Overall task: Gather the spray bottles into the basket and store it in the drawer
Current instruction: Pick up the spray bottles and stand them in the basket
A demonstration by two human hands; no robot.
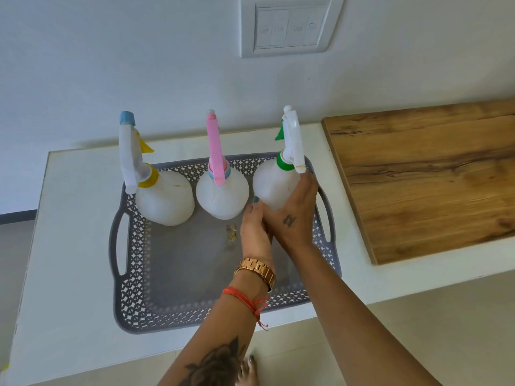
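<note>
A grey perforated basket [133, 274] with two side handles sits on the white counter. Three white spray bottles stand along its far side. The left one [164, 199] has a yellow collar and blue nozzle cap. The middle one [223, 196] has a pink trigger head. The right one [274, 182] has a green collar and white head. My right hand [295, 215] wraps around the right bottle's body from the near right side. My left hand [255, 229] grips the same bottle low on its near left side, fingertips against it. A gold watch and red thread are on the left wrist.
A wooden board [423, 179] lies on the counter to the right of the basket. The white wall with a switch plate [289, 26] rises directly behind. The counter's [69, 246] front edge runs below the basket, with floor and a bare foot [246, 371] beneath. A small scrap [231, 232] lies in the basket.
</note>
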